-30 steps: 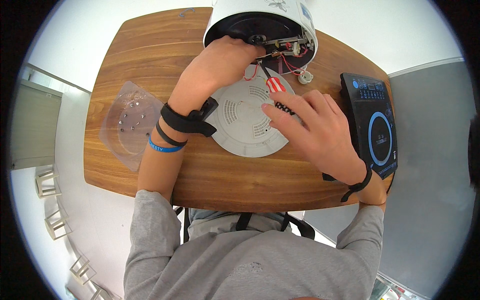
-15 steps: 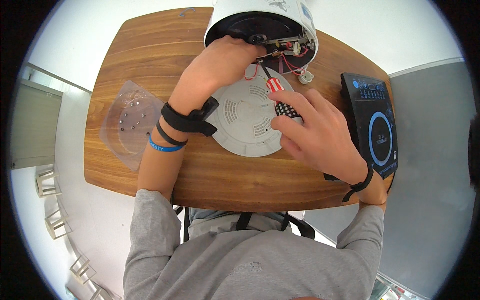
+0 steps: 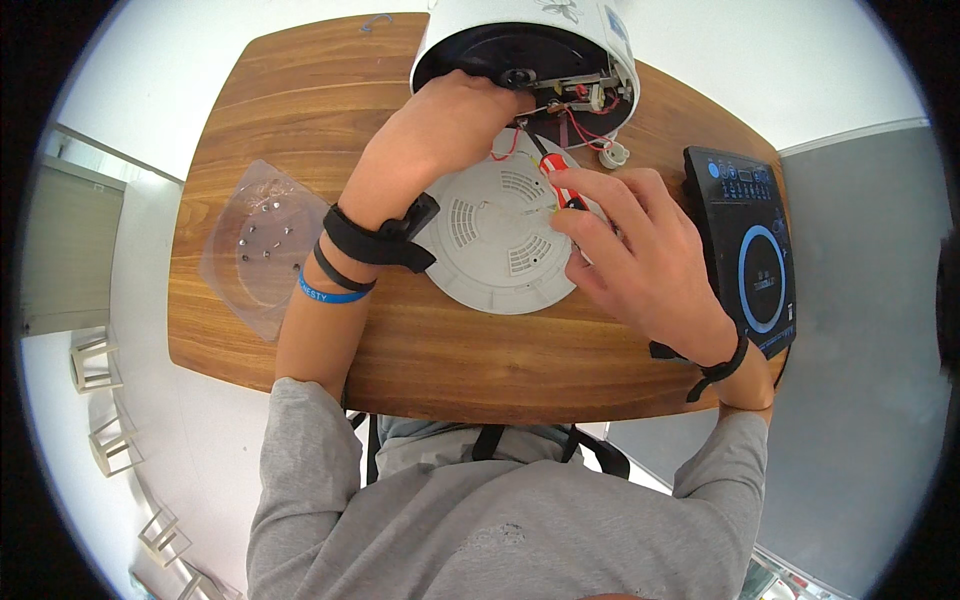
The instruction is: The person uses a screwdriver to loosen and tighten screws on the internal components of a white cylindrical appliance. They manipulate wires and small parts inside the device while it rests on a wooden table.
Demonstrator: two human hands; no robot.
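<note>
A white rice cooker (image 3: 520, 18) lies on its side at the far edge of the table, its open underside facing me. Metal brackets and red wires (image 3: 588, 135) show inside. My left hand (image 3: 450, 120) reaches into that opening, fingers bent together; whatever they grip is hidden. My right hand (image 3: 640, 245) is closed around the handle of a screwdriver (image 3: 556, 168) in red, white and black. Its shaft slants up and left to the parts beside my left fingertips. Below lies a round, pale vented base cover (image 3: 490, 270), partly under both hands.
A clear plastic tray (image 3: 235, 285) with several small screws sits at the left. On the right lies a black induction cooktop (image 3: 735, 200) with a blue ring. A small white fitting (image 3: 614, 154) rests beside the cooker. The wooden table (image 3: 470, 375) has a curved front edge.
My right fingers have shifted on the screwdriver, covering more of its dark handle end. The handle shows turned a little. My left hand stays in place inside the cooker.
</note>
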